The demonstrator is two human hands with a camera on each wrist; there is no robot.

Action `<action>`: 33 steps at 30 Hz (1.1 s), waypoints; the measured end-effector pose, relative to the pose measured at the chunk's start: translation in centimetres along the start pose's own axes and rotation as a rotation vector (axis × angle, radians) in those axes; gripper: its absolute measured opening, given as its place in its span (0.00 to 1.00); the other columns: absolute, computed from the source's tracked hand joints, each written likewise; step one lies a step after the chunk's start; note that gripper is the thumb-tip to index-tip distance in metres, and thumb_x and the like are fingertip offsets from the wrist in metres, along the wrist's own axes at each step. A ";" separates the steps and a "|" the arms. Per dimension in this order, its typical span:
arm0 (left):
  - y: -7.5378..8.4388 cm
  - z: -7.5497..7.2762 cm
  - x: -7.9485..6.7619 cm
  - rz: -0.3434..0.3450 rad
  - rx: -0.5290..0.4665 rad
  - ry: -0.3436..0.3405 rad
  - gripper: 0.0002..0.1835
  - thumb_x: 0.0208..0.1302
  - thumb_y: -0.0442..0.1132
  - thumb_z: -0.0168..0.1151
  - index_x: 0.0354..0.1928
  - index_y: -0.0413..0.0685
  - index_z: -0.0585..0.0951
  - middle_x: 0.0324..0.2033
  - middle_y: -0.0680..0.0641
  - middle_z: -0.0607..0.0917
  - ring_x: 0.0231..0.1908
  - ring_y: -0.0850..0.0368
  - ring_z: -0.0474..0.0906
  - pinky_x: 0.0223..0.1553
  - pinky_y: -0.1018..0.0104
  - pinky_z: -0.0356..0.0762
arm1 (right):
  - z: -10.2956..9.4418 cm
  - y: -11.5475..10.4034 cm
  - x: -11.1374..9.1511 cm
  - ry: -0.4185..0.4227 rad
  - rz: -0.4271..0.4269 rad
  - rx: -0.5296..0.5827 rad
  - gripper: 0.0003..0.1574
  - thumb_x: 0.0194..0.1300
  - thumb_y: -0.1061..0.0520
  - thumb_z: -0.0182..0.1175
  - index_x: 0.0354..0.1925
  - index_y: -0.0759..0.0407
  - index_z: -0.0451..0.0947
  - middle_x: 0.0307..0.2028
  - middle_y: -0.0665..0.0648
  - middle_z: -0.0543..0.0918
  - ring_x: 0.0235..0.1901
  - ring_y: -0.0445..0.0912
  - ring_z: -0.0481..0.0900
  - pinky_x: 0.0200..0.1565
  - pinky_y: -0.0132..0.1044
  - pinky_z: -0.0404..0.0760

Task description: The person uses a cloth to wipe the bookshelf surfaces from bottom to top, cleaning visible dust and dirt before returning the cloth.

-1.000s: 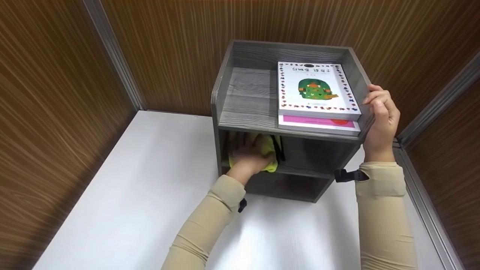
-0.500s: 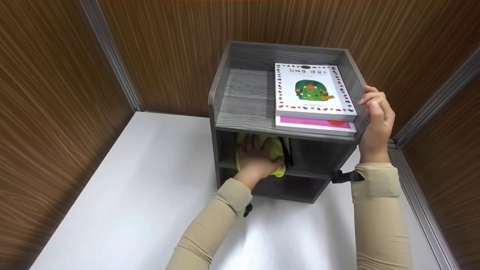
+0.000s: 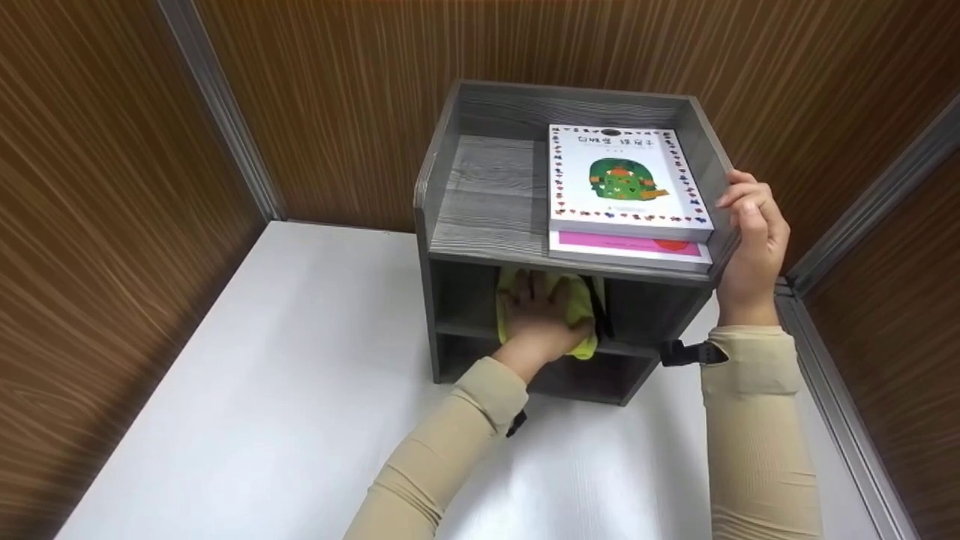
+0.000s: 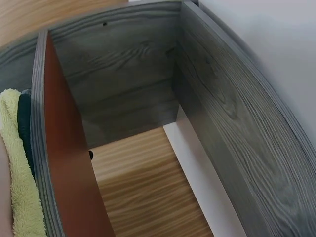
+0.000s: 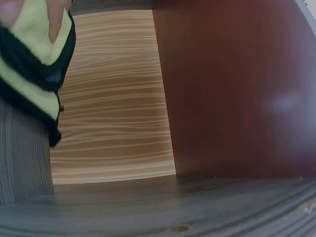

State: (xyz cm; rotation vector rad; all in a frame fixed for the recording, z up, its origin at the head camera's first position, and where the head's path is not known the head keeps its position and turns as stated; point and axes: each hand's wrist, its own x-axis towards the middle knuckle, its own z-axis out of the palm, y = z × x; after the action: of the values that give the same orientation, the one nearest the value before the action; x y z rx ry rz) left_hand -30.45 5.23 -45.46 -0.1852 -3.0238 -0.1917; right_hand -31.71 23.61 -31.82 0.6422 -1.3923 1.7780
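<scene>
My left hand lies with its fingers spread and straight on a yellow-green cloth in the middle compartment of a grey wood-grain shelf unit. Dark edging runs along the folded cloth, plain in the right wrist view, where fingertips rest on it. In the left wrist view the cloth shows at the left edge, on the middle shelf board. My right hand grips the top edge of the unit's right side panel, fingers hooked over it and thumb against it.
Two books, a white one with a green picture above a pink-and-white one, lie on the unit's top. The unit stands on a white table. Wood-grain walls rise behind and on both sides.
My left hand has slid right along the middle shelf, and the cloth has moved with it. The right hand has kept its grip on the side panel.
</scene>
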 end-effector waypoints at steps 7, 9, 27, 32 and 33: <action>2.1 0.2 0.1 0.019 -0.028 -0.044 0.42 0.45 0.74 0.28 0.64 0.66 0.45 0.63 0.41 0.40 0.60 0.39 0.33 0.52 0.37 0.37 | -0.1 0.0 -0.1 -0.007 0.001 -0.012 0.14 0.51 0.66 0.38 0.13 0.73 0.57 0.23 0.62 0.70 0.48 0.58 0.62 0.53 0.38 0.57; 2.6 0.2 0.2 0.022 -0.023 -0.051 0.42 0.45 0.74 0.27 0.63 0.66 0.45 0.63 0.41 0.41 0.60 0.39 0.33 0.52 0.37 0.37 | -0.1 0.0 0.0 -0.013 -0.008 -0.015 0.14 0.51 0.66 0.38 0.13 0.73 0.57 0.23 0.62 0.70 0.48 0.58 0.63 0.53 0.38 0.57; 6.0 0.8 0.5 0.056 0.044 -0.025 0.44 0.41 0.77 0.25 0.63 0.68 0.44 0.62 0.38 0.41 0.60 0.38 0.33 0.52 0.38 0.37 | -0.2 0.1 -0.1 -0.027 -0.004 -0.024 0.14 0.52 0.65 0.39 0.14 0.71 0.58 0.24 0.62 0.70 0.49 0.57 0.62 0.53 0.38 0.56; 6.0 0.8 0.5 0.061 0.030 -0.023 0.44 0.42 0.77 0.26 0.63 0.67 0.44 0.62 0.38 0.41 0.60 0.38 0.32 0.52 0.38 0.36 | -0.3 0.0 -0.1 -0.035 -0.006 -0.021 0.14 0.52 0.65 0.39 0.14 0.72 0.58 0.24 0.62 0.70 0.49 0.57 0.62 0.53 0.39 0.56; 6.0 0.9 0.6 0.062 0.024 -0.027 0.44 0.42 0.77 0.26 0.63 0.68 0.44 0.62 0.38 0.41 0.60 0.38 0.32 0.52 0.38 0.35 | -0.3 0.0 -0.1 -0.036 -0.006 -0.021 0.14 0.52 0.65 0.39 0.14 0.72 0.58 0.24 0.62 0.70 0.49 0.57 0.62 0.53 0.39 0.56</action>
State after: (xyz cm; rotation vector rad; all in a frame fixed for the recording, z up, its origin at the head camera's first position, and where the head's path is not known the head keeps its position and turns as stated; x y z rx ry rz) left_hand -30.31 11.32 -45.53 -0.2810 -3.0400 -0.1491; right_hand -31.63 23.86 -31.92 0.6688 -1.4302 1.7527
